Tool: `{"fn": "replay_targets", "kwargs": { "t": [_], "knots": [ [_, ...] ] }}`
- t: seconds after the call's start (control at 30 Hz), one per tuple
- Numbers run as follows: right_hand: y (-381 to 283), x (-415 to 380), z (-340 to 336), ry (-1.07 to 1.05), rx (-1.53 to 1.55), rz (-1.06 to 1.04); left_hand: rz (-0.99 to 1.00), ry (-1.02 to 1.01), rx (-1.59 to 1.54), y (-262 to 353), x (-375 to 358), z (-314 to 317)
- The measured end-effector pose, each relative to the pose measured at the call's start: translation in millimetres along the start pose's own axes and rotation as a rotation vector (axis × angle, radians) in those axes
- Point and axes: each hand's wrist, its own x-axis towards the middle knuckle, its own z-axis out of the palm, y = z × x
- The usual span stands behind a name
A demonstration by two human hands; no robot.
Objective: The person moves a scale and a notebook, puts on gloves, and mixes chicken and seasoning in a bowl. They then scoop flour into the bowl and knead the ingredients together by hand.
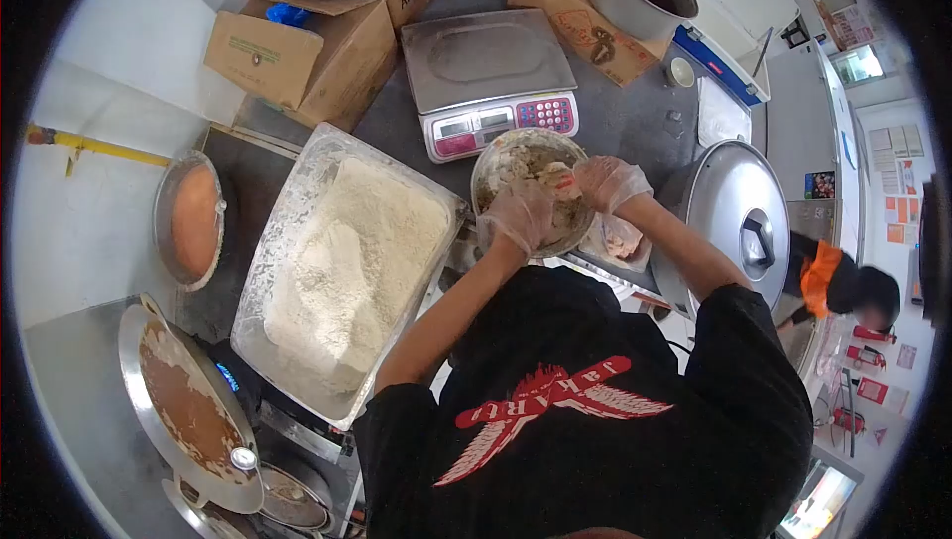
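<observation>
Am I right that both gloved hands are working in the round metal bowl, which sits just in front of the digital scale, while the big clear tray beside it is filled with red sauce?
Not quite: the head view shows the big clear tray filled with pale flour-like powder, not red sauce. The rest holds: the left hand and right hand, both gloved, are working in the round metal bowl, just in front of the digital scale.

Bowl (524, 187) between flour tray (342, 271) and pot lid (739, 217); scale (491, 78) behind

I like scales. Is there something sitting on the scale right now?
No, the scale has a bare metal top; the bowl the gloved hands work in sits on the table in front of it.
</observation>
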Motion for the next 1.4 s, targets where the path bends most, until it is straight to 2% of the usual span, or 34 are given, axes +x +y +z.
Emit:
{"fn": "replay_targets", "kwargs": {
  "t": [0.1,0.17,0.23,0.3,0.33,0.4,0.5,0.57,0.63,0.73,0.83,0.87,0.97,1.0,1.07,1.17,1.3,1.4],
  "knots": [
    [-8.1,10.8,3.4,-0.109,0.092,-0.07,0.139,0.641,-0.08,-1.3,-0.6,11.9],
    [-8.5,6.4,-4.8,-0.064,0.067,-0.018,0.036,0.787,-0.122,-4.8,-9.3,20.9],
    [-11.9,9.7,-16.0,-0.005,0.037,0.042,-0.036,0.716,-0.181,-13.5,-15.7,30.6],
    [-18.9,18.9,-21.3,0.061,0.01,0.125,-0.059,0.421,-0.257,-18.9,-23.1,41.4],
    [-18.5,32.6,-2.7,0.102,-0.068,0.084,-0.023,0.556,-0.319,-18.9,-25.1,39.6],
    [-25.5,57.7,22.3,0.078,0.007,0.028,0.057,0.823,-0.446,-20.4,-28.2,35.6],
    [-15.5,94.3,56.1,0.084,0.069,-0.163,0.088,0.888,-0.51,-24.7,-28.8,43.9],
    [-15.4,91.1,68.1,0.05,0.072,-0.291,0.094,0.923,-0.531,-24.2,-34.6,50.1],
    [-17.0,88.1,50.7,-0.004,0.028,-0.397,0.093,0.949,-0.534,-25.5,-32.6,48.1],
    [-14.9,70.3,-22.5,-0.057,-0.026,-0.304,0.076,0.928,-0.476,-30.4,-33.5,44.1],
    [-42.7,64.1,-42.3,-0.167,-0.144,-0.096,0.023,0.87,-0.392,-24.7,-35.6,49.1],
    [-35.4,79.9,-0.3,-0.139,0.0,0.078,-0.011,0.854,-0.381,-21.1,-34.7,48.7],
    [-7.5,105.0,19.9,-0.309,-0.196,-0.166,-0.038,0.81,-0.435,-21.9,-30.8,40.1],
    [15.0,115.9,47.6,-0.405,-0.141,-0.361,-0.029,0.78,-0.469,-20.6,-36.3,42.8],
    [42.5,119.3,82.1,-0.499,-0.025,-0.436,-0.059,0.83,-0.473,-18.4,-34.6,48.7],
    [49.9,105.6,122.5,-0.526,0.065,-0.31,-0.053,0.81,-0.469,-20.8,-36.3,46.1],
    [34.5,85.8,192.4,-0.422,0.07,-0.082,-0.044,0.743,-0.472,-21.6,-34.3,46.8],
    [13.3,83.8,227.4,-0.473,0.244,-0.007,-0.014,0.734,-0.48,-19.7,-35.4,45.2]
  ]
}}
